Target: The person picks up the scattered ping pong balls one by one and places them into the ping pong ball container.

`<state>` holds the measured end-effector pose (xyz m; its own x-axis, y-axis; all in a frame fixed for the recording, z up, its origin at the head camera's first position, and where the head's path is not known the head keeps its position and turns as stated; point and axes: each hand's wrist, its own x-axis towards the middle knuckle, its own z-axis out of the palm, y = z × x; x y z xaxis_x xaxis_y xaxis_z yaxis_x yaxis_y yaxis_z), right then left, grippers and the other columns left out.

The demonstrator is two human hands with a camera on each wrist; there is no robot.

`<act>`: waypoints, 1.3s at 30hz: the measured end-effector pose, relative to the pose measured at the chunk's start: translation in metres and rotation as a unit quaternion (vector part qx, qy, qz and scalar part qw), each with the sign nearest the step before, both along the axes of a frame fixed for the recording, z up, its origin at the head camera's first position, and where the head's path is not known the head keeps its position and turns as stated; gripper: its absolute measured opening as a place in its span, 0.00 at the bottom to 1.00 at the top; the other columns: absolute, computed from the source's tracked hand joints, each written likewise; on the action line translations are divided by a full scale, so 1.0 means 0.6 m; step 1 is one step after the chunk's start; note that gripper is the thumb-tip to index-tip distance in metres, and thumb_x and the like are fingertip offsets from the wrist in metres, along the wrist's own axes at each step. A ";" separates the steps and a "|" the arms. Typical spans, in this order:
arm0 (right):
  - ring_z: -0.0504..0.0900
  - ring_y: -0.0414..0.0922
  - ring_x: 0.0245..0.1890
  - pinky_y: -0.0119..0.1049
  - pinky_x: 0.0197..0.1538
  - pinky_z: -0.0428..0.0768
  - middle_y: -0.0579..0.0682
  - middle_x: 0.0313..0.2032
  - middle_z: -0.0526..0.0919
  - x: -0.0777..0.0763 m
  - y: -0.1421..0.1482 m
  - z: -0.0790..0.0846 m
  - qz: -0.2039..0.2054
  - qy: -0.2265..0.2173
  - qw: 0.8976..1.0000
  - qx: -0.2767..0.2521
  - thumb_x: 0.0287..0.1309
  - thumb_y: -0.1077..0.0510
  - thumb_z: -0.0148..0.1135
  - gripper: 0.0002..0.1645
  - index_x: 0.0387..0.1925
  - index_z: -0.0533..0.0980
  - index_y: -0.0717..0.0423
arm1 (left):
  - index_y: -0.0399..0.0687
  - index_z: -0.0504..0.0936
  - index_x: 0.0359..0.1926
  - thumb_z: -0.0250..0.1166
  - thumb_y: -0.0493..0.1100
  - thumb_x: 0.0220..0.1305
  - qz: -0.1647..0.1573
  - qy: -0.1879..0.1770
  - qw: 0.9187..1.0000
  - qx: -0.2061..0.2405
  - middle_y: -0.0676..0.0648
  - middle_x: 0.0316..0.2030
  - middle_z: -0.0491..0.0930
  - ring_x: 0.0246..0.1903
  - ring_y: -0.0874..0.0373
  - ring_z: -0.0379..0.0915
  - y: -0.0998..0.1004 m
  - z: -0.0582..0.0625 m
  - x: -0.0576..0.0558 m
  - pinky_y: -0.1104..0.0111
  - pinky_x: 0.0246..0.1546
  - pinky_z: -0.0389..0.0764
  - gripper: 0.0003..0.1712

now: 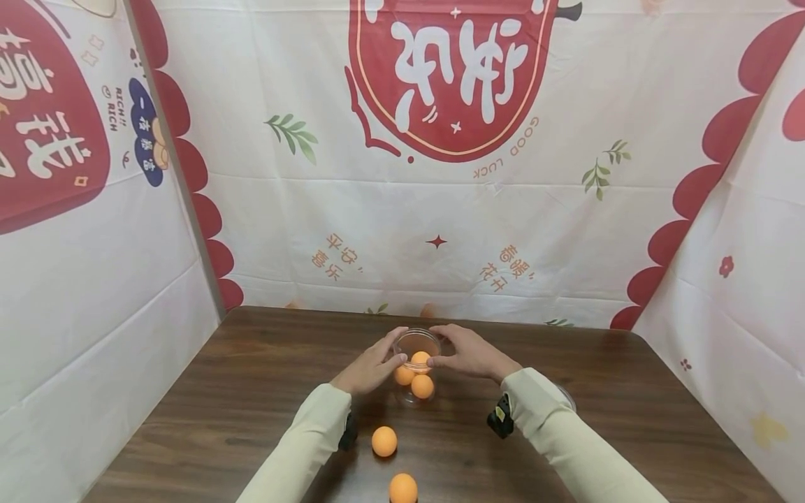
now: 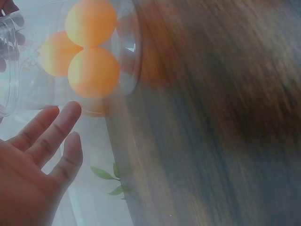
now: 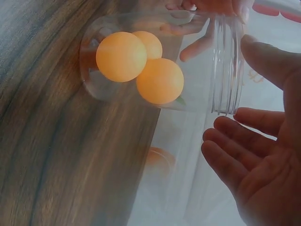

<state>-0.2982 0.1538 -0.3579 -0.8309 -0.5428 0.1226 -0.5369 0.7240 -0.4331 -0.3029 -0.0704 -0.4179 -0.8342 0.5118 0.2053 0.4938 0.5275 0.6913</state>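
A clear plastic jar (image 1: 418,331) stands upright on the table with three orange balls (image 1: 423,386) inside. My left hand (image 1: 371,367) holds the left side of the jar's mouth, thumb on the near side and fingers toward the far side. Opposite it, my right hand (image 1: 472,353) grips the right side of the rim. In the right wrist view, the right thumb and index finger touch the threaded neck (image 3: 226,70); the other fingers stand away from the jar wall. In the left wrist view, several left fingers (image 2: 51,134) extend beside the jar; the left thumb is not clearly seen there.
Two more orange balls lie on the wooden table (image 1: 264,391) nearer to me, one ball (image 1: 384,441) behind the other ball (image 1: 403,488). A round clear rim (image 1: 568,398) shows partly behind my right sleeve. Printed cloth (image 1: 440,209) hangs at the back and both sides.
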 end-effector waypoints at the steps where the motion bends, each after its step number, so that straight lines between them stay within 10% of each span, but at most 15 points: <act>1: 0.73 0.48 0.49 0.46 0.50 0.71 0.54 0.50 0.73 0.000 0.001 0.000 0.001 -0.001 1.000 -0.001 0.49 0.43 0.62 0.40 0.58 0.66 0.62 | 0.60 0.48 0.68 0.45 0.54 0.67 -0.003 0.002 1.000 0.002 0.45 0.50 0.69 0.46 0.58 0.66 0.000 0.000 -0.001 0.59 0.48 0.68 0.30; 39: 0.74 0.48 0.50 0.44 0.51 0.72 0.54 0.51 0.74 0.000 -0.005 -0.007 -0.043 -0.053 0.997 -0.042 0.49 0.43 0.62 0.38 0.59 0.66 0.57 | 0.52 0.49 0.68 0.48 0.60 0.63 -0.008 0.027 0.996 -0.082 0.46 0.53 0.68 0.50 0.54 0.68 -0.016 0.041 0.002 0.59 0.49 0.70 0.37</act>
<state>-0.2984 0.1510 -0.3619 -0.8847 -0.4604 0.0731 -0.4219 0.7239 -0.5458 -0.3018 -0.0798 -0.3933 -0.8157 0.5552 0.1624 0.5373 0.6234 0.5681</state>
